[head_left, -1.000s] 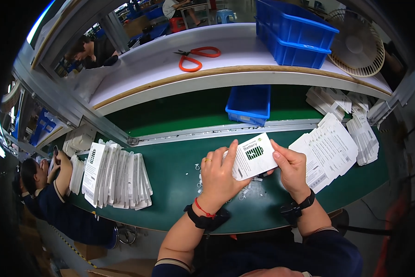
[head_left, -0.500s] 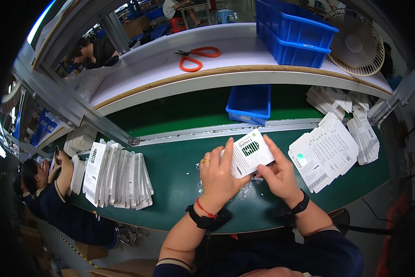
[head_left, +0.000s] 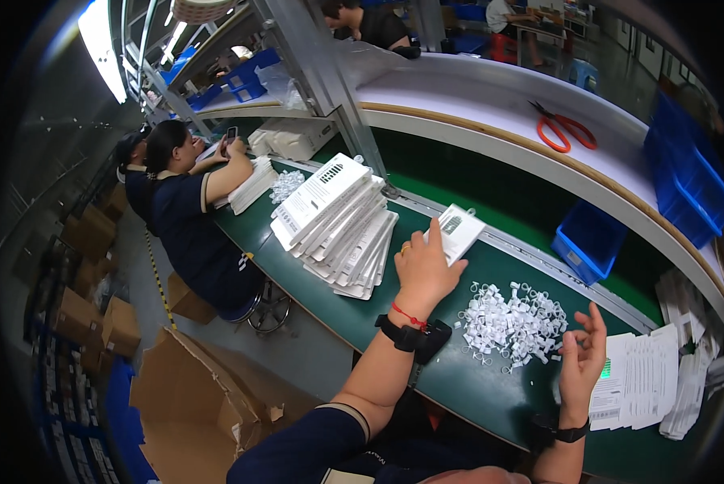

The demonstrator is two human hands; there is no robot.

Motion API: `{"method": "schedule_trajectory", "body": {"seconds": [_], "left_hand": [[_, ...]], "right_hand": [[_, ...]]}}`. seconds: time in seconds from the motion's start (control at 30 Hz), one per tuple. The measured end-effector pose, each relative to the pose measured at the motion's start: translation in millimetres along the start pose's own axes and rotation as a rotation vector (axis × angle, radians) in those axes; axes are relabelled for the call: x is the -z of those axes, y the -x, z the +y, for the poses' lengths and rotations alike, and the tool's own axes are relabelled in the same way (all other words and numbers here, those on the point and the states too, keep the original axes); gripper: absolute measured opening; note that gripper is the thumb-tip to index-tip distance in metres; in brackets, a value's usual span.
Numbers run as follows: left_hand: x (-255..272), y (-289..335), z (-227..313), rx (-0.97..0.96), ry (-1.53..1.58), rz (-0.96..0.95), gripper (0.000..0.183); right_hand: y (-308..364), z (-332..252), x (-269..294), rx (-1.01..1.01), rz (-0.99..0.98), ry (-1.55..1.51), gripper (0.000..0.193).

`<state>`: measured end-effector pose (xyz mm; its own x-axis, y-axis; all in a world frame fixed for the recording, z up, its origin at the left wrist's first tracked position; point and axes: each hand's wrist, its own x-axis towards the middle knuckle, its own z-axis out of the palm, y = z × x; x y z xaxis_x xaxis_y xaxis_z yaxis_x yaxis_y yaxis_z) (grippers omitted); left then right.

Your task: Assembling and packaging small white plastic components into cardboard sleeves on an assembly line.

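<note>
My left hand has its fingers on a thin white box with a dark green printed pattern and a small hanging loop at its far end. That box is tilted above the green table, near the rear rail. Apart from it, my right hand is open, fingers spread, with nothing in it. Between the hands lies a pile of small white plastic pieces with loops. To the left of my left hand, similar white boxes lean together in a stack. Beside my right hand are overlapping flat white cartons.
A white shelf crosses behind the table and bears orange-handled snips and blue bins. Another blue bin stands below it. A metal post rises at left. A person sits beyond the stack; a cardboard box is near.
The view has swung left. The white box has gone from both hands to my left hand alone, toward the stack. My right hand has let go and opened; the loop pile is uncovered.
</note>
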<state>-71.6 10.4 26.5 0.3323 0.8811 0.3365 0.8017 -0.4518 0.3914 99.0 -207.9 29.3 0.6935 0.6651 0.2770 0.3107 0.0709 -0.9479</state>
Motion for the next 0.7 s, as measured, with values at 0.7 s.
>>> {"method": "schedule_trajectory", "body": {"seconds": [0.7], "left_hand": [[-10.2,-8.1,-45.6,0.339,-0.26,-0.246,0.04]], "right_hand": [[0.8,4.2,2.2,0.064,-0.117,0.08,0.024]]}}
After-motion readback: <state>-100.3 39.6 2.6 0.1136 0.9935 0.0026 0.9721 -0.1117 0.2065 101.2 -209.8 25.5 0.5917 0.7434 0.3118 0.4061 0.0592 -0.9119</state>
